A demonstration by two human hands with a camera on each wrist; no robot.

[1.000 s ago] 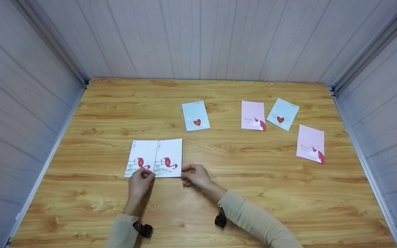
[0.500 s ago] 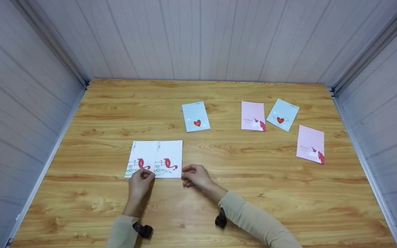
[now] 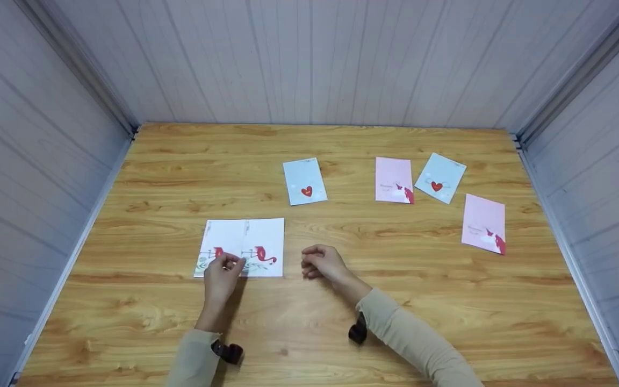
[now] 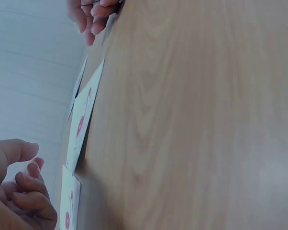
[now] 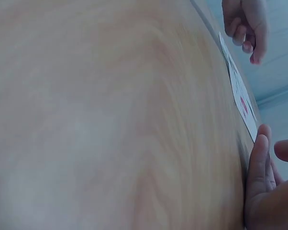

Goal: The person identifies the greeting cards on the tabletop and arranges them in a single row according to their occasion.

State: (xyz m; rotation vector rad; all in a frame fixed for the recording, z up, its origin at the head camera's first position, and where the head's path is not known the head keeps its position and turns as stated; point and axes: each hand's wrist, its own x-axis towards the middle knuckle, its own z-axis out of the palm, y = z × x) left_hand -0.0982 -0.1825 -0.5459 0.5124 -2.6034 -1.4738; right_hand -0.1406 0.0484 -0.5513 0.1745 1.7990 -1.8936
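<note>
Two white cards with red flamingos lie side by side at the left of the table, their edges meeting. Over the lower part of the left flamingo card point(image 3: 224, 232) is my left hand point(image 3: 223, 277), hiding part of its print. The left wrist view shows that hand's thumb and fingers apart, loosely bent, with nothing between them. My right hand point(image 3: 328, 266) is just right of the right flamingo card point(image 3: 266, 234), with a strip of wood between. Its fingers bend loosely and hold nothing; in the right wrist view the thumb stands away from them.
Farther back lies a pale blue heart card point(image 3: 305, 174). Toward the right are a pink unicorn card point(image 3: 393, 177), a second blue heart card point(image 3: 441, 174) and another pink unicorn card point(image 3: 482, 220). Pale panel walls point(image 3: 309, 64) border the wooden table point(image 3: 395, 301).
My right hand has left the right flamingo card's edge and moved right and slightly farther away. The left hand has lifted from the cards' lower edge. The cards stay in place.
</note>
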